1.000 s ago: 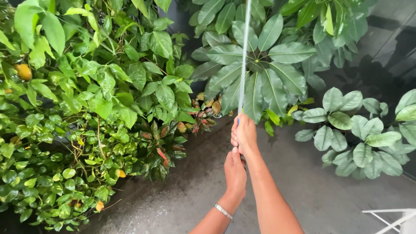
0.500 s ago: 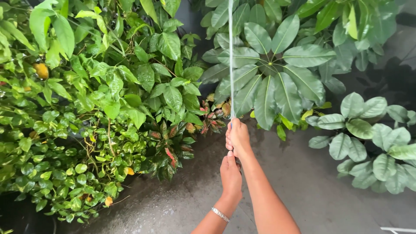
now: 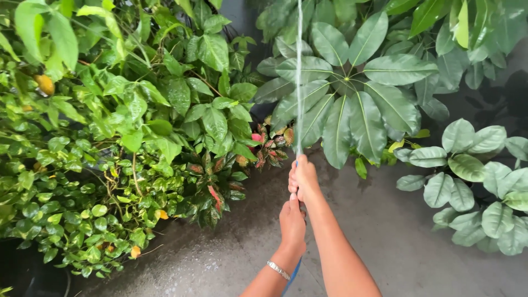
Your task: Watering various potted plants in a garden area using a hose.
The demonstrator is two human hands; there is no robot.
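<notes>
Blue hose [image 3: 293, 273] shows only as a short strip below the left wrist, the rest of it hidden inside two stacked fists at the centre of the head view. The right hand [image 3: 302, 177] sits in front, fingers clenched around the hose end; the left hand [image 3: 292, 223] grips directly behind it, touching it, fingers likewise wrapped tight. A silver bracelet [image 3: 278, 269] circles the left wrist. From the top of the right fist a thin, pale water jet [image 3: 299, 82] rises almost straight up the frame and passes in front of a large-leaved plant [image 3: 352, 91], whose long, dark green leaves fan out from a central point. To the left, a dense bank of green foliage [image 3: 110, 137] fills the frame edge to edge, small round leaves low down and broader ones above, with a yellow fruit [image 3: 44, 84] near the upper left. A low plant with red and pink leaves [image 3: 258, 146] grows between that bank and the large-leaved plant, near the right hand. On the right, a shrub with rounded, pale green leaves [image 3: 473, 176] stands apart from the hands. Grey concrete ground [image 3: 231, 247], dark with damp, lies beneath both forearms.
</notes>
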